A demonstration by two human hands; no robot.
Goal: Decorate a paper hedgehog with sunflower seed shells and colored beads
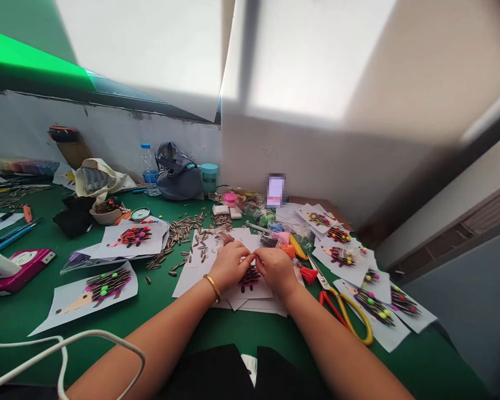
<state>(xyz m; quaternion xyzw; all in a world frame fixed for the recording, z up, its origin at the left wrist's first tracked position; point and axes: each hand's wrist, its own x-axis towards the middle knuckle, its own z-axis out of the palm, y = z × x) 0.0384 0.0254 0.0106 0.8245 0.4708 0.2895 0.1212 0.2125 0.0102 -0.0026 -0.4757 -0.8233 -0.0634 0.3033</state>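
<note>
Both forearms reach forward over the green desk [216, 333] from the near edge and slant inward, so the two hands meet above a stack of white sheets [187, 280]. The left hand [232, 264], with a gold bangle [212, 289] at its wrist, is bent over with knuckles up; the right hand [275, 269] mirrors it. Their fingers [245, 256] are curled in, tips drawn together and almost meeting; I can't tell from here whether anything small is pinched between them. The hedgehog picture [250, 278] being handled lies right under the fingertips on the stack, its dark spiny back partly covered by the hands.

Towards the wall stand a clear bottle [150, 176] with a blue cap and a teal lidded cup [209, 180]; what the cup holds I can't make out. A slumped blue-grey bag [179, 184] sits between them. Further left, a pale cloth bag [81, 179] gapes on a grey patterned inside, and a small beige pouch [104, 216] before it holds something dark. Crumpled clear plastic bags [264, 210], some with bright colours inside, lie beyond the hands.
</note>
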